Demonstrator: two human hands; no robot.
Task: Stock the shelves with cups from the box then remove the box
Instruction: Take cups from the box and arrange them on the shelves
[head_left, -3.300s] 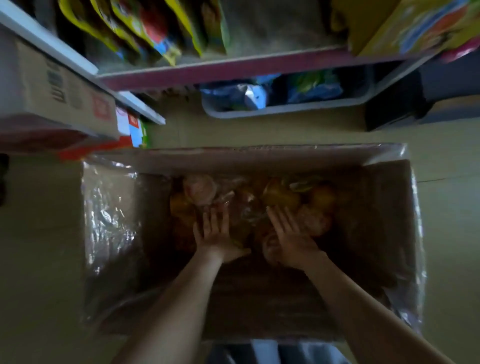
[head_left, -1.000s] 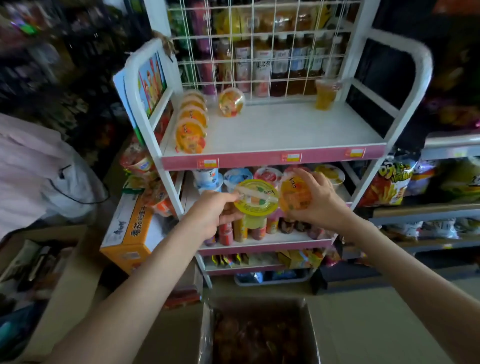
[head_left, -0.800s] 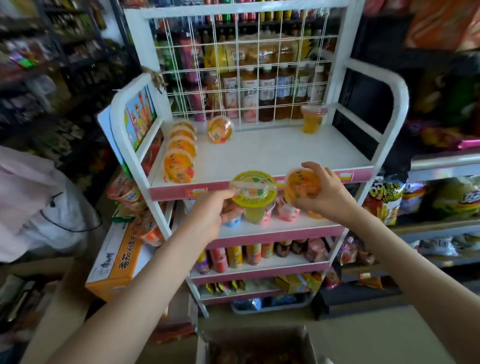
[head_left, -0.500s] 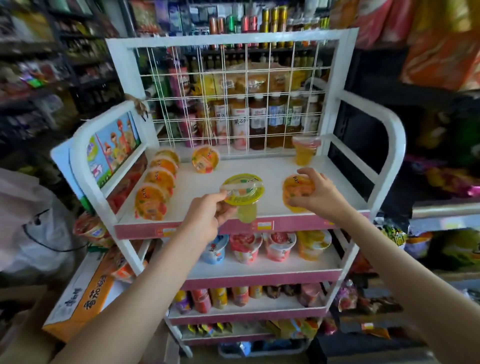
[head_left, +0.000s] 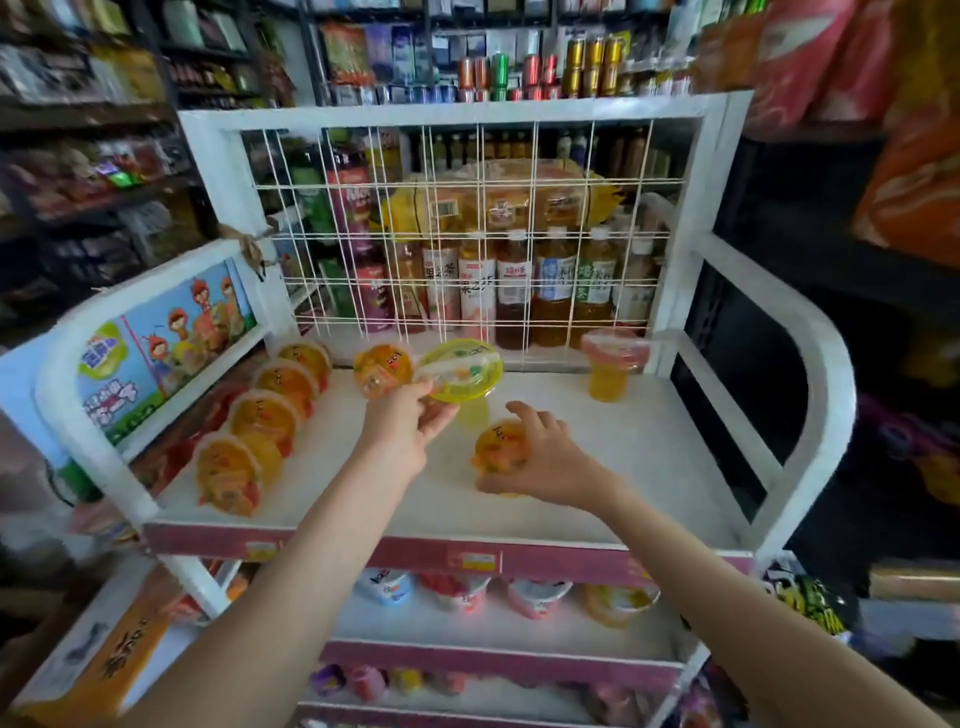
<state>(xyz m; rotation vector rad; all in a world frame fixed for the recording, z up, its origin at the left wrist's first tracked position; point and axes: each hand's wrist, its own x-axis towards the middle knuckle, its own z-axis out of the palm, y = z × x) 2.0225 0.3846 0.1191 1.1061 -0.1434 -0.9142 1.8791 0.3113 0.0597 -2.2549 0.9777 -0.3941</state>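
Nearest, on the lower shelf (head_left: 519, 631), four small cups (head_left: 454, 590) side by side. Above, on the top shelf (head_left: 649, 467), right hand (head_left: 550, 460) curled over an orange cup (head_left: 500, 446), fingers bent round its body, thumb on the near side; seems to stand on the board. A little farther to the left, left hand (head_left: 405, 423) pinching the rim of a yellow-lid cup (head_left: 460, 366) between thumb and fingertips, held tilted above the board. Along the left side, a row of orange cups (head_left: 265, 415), four, leaning one on another. At the back one tipped cup (head_left: 382, 364), also orange; so six orange in all, one yellow-lid, and one tall pink-lid cup (head_left: 612, 364) in the far right corner. Probably light, of thin smooth plastic, a little slippery, with a soft film lid easy to dent. Better to grip at the stiff rim or round the body, never pressing on the film. Box not in view.
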